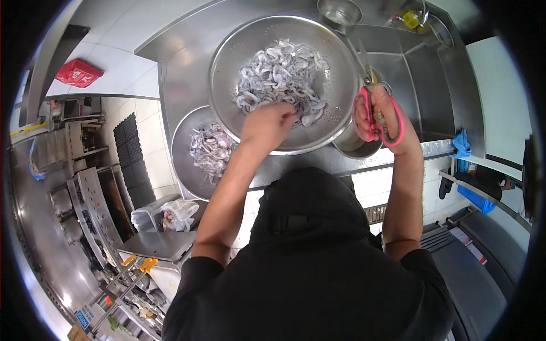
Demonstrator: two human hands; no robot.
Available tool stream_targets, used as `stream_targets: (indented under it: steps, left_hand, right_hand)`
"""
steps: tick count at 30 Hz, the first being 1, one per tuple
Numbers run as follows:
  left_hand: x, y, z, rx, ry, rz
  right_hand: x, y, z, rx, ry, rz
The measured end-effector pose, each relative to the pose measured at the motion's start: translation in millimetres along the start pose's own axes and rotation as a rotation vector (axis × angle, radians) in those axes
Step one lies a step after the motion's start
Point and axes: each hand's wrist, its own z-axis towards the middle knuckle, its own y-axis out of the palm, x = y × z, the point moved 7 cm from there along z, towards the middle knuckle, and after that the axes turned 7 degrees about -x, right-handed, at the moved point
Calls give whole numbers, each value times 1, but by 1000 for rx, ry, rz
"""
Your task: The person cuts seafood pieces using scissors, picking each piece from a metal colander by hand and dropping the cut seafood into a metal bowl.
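A large steel colander point(224, 68) holds a heap of pale grey-white squid pieces point(278, 71). My left hand point(267, 125) is over its near side, fingers curled together at the edge of the heap; whatever they pinch is hidden. Scissors point(395, 136) with pink handles are in my right hand point(387, 116), to the right of the colander, the blades pointing away from me and slightly apart. Left of my left forearm, a wide steel bowl point(181, 148) contains more squid pieces point(210, 150), partly covered by the arm.
Behind the colander stands a small steel bowl point(339, 12). Another steel container point(358, 149) is partly under the colander's right edge. The sink basin point(435, 79) lies to the right, with a blue cloth or bag point(462, 143) at its near corner.
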Motion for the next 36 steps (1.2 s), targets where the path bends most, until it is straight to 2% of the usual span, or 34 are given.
stream_targets:
  steps: [4,8,13,16,19,25,31,34,36]
  left_hand:
    - [8,69,58,-347,-26,261]
    - [1,86,77,-342,-56,321]
    - [2,70,74,-301,-128,332]
    - [8,42,70,-316,-182,162]
    - [-7,26,74,-268,-125,62]
    - [-14,-15,65,-187,-138,-155]
    - [-31,-23,68,-194,-297,-782]
    - [-31,-29,66,-151,-349,-898]
    - [-29,-37,68,-134,-288,-958]
  right_hand:
    - [-3,-3,-18,24,-50,-57]
    - [9,-9,-33,66,-41,-28]
    - [30,-25,-46,129,-26,32]
    - [36,-29,-47,91,-42,16]
    - [33,-23,-44,103,-16,10]
    - [31,-8,-38,23,-29,9]
    - [50,18,-30,-64,44,-67]
    - [62,39,-25,-111,108,-88]
    - [72,51,-22,-132,137,-54]
